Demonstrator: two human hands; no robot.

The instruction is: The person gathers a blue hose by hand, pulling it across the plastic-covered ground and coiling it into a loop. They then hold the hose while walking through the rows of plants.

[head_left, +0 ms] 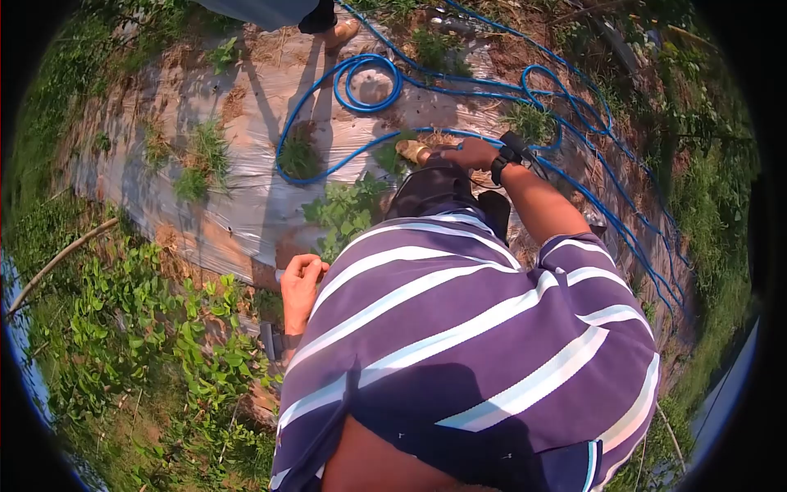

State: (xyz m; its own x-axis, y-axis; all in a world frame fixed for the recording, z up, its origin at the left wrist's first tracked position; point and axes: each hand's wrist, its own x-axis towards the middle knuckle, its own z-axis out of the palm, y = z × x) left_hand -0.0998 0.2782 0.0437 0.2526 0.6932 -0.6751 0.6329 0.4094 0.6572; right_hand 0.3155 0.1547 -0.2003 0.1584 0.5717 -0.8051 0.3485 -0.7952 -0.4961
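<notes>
Two hands show: the right hand (pixel 474 152), wristwatch (pixel 502 164) on, lies at the bent knee (pixel 434 179), with the blue hose (pixel 340 86) running just beyond its fingers; whether it grips anything I cannot tell. The left hand (pixel 302 279) hangs beside the striped shirt (pixel 459 328), fingers curled in, nothing visible inside, weeds (pixel 164 328) just outside it

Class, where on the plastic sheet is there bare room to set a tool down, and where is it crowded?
Bare plastic sheet lies between the grass tufts and the blue hose loop. Crowded: hose runs around the right hand; weeds beside the left hand.
</notes>
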